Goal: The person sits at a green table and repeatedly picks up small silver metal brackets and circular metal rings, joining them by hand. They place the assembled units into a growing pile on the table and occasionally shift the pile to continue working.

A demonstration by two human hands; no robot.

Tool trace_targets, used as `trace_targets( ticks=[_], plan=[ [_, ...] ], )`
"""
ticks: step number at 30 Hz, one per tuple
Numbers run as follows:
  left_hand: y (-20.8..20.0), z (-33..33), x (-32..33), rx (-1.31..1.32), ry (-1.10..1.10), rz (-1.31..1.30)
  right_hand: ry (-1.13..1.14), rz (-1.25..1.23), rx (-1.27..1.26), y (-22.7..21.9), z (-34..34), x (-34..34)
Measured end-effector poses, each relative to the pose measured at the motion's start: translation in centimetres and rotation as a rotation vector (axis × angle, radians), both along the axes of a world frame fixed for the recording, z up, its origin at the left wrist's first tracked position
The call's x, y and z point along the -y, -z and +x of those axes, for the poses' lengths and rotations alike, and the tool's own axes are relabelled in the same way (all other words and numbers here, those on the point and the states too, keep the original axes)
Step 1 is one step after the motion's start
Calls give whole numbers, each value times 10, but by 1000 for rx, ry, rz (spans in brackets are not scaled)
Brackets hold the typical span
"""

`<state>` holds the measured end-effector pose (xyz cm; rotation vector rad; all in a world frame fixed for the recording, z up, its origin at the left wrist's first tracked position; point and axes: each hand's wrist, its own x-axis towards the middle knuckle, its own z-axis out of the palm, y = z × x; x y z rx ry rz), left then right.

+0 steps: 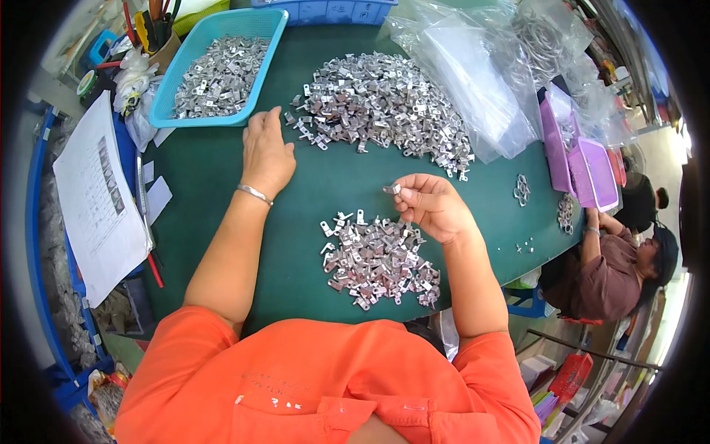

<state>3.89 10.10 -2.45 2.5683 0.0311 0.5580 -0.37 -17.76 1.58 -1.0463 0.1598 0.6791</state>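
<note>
Between the thumb and fingertips of my right hand [433, 207] is a small bent metal bracket [393, 189], held just above the green table. Below it, close to my body, lies a smaller heap of similar silvery brackets [381, 259]. A larger heap of brackets [392, 103] spreads across the far middle of the table. My left hand [268, 152] rests on the table by the near right corner of a light-blue plastic basket [161, 102], fingers pointing away from me and no part visible in them. More brackets [222, 78] lie inside that basket.
Clear plastic bags [481, 89] lie at the far right. Purple trays [592, 174] and metal rings [522, 190] are on the right, where a co-worker [610, 274] sits. Printed sheets [100, 200] hang at the left edge; a blue crate [325, 12] stands at the back.
</note>
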Motion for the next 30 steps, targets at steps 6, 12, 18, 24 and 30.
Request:
trace_targets(
  ticks=[6, 12, 18, 24, 30],
  plan=[
    [-5, 3, 21, -176, 250, -166, -64, 103, 0, -9, -3, 3],
    [-1, -6, 37, -214, 305, -455, -467, -661, 783, -23, 3, -22],
    [-4, -12, 42, -202, 266, -654, -230, -1022, 1463, 11, 35, -55],
    [-11, -19, 39, -148, 451, -484, -165, -854, 1105, 0, 30, -22],
    [-6, -31, 55, -16, 575, -164, -91, -975, 1045, 11, 15, -25]
  ],
)
